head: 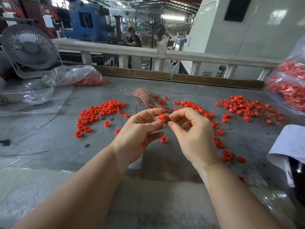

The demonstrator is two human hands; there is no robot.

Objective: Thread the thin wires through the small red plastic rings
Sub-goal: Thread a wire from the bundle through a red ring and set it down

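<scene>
The left hand (140, 129) is pinching one small red ring (162, 118) between thumb and forefinger, holding it up above the grey worktable (66, 146), just in front of the bundle of thin copper wires (146, 98) that is lying fanned out on the table. The right hand (193, 129) is meeting that ring from the other side, its thumb and forefinger curling together at the ring's edge; whether a wire is sitting between those fingertips is too fine to tell. The remaining fingers of both hands are curling loosely and gripping nothing. To the left of the wire bundle, a heap of loose red rings (99, 113) is spreading across the table. To the right of the bundle, further rings with wire tails (247, 108) are lying in a tangled pile. Nearer than the bundle, a single ring (163, 139) is resting on the table beneath the hands. Behind and left of the bundle, a clear plastic bag (74, 75) is holding more red pieces, and a white fan (28, 47) is standing further left.
</scene>
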